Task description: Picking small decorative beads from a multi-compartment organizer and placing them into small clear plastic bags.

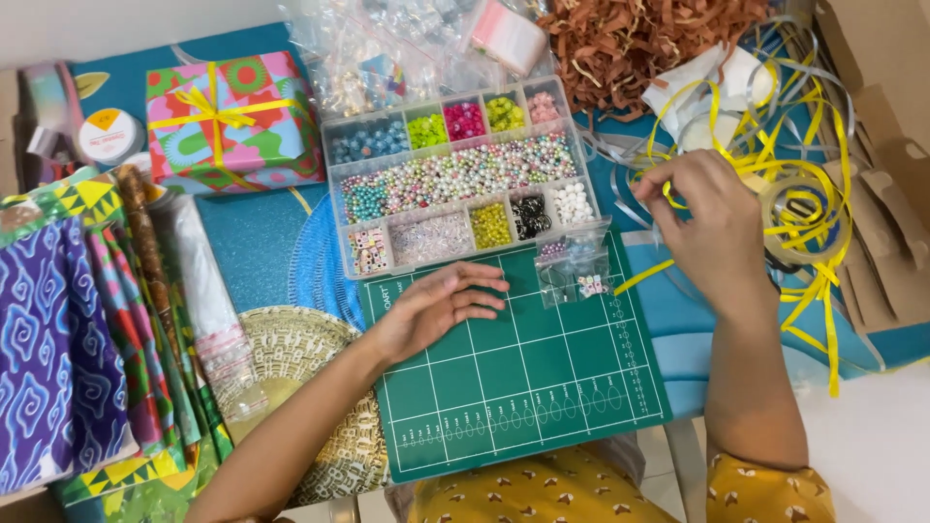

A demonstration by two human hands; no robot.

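My left hand (441, 308) rests flat and empty on a green cutting mat (523, 387), fingers spread, just below a clear bead organiser (460, 174) filled with coloured beads. My right hand (712, 228) reaches to the right into a tangle of yellow ribbon (804, 184) and pinches a strand of it. A small clear bag of beads (573, 271) lies on the mat between the two hands.
A wrapped gift box with a yellow bow (232, 121) sits at the back left. Folded patterned papers (68, 339) lie on the left, a woven mat (291, 349) beside them. Brown paper shreds (639, 44) and clear plastic bags (387, 48) are at the back; cardboard pieces (886, 194) at the right.
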